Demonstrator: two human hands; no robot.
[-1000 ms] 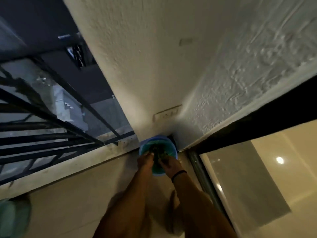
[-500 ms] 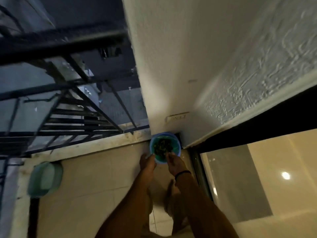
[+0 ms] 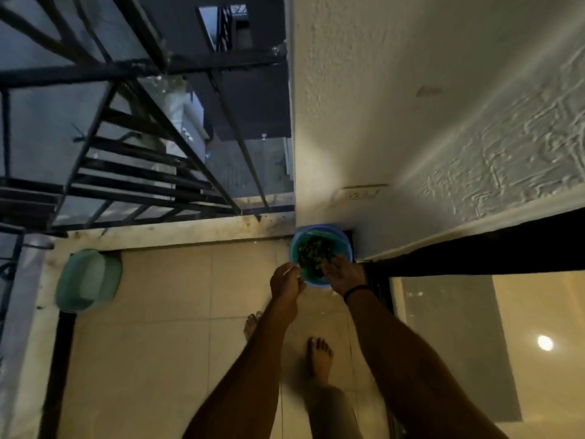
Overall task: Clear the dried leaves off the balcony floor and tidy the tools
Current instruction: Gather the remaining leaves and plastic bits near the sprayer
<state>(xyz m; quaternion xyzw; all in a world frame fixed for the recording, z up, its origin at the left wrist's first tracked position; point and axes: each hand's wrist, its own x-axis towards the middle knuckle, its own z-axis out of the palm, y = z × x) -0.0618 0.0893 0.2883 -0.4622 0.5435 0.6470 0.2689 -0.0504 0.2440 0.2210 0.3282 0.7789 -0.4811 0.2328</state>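
Blue bucket (image 3: 345, 245): stands in the far corner against the wall, green liner inside, holding a dark heap of dried leaves (image 3: 313, 255).
Change: a second ago both my hands were down in that heap; now they sit back at the near rim, so I judge the leaves are packed in.
Left hand (image 3: 286, 282): fingers curled at the rim; whether it pinches anything I cannot tell.
Right hand (image 3: 343, 274): over the right rim, grip unclear.
Green tub (image 3: 88, 280): upturned, far left, contents hidden.

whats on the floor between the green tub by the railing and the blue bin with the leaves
In the head view, only bare beige floor tiles lie between the green tub and the blue bin.
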